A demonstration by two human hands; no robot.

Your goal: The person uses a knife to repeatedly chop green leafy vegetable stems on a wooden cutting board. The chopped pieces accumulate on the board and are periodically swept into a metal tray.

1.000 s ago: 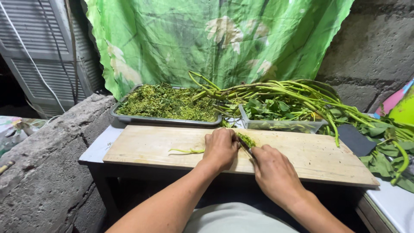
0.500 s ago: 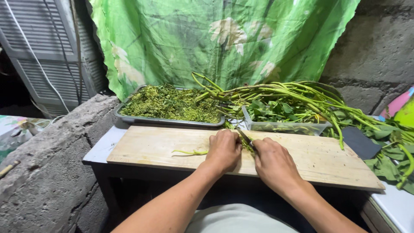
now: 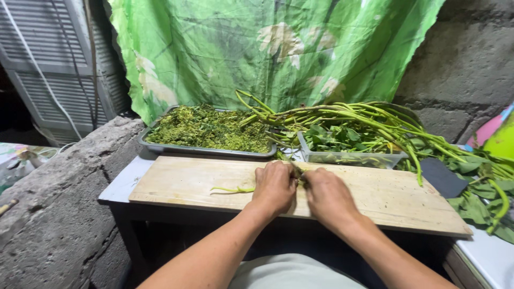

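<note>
Head view, left hand [image 3: 275,185] with fingers curled down on a green stem [image 3: 233,189] lying on the wooden cutting board [image 3: 182,182], right hand [image 3: 327,196] closed just beside it, its hold hidden, metal tray of chopped greens [image 3: 206,128] behind, long stalks [image 3: 353,115] over a clear tub [image 3: 350,157] on the bench [image 3: 119,184].

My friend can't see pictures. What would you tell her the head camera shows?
Two bare hands, left hand and right hand, press close together over green stems on a wooden cutting board. Behind it sit a metal tray of chopped greens, a clear tub of leaves and a pile of long green stalks, before a green cloth.
</note>
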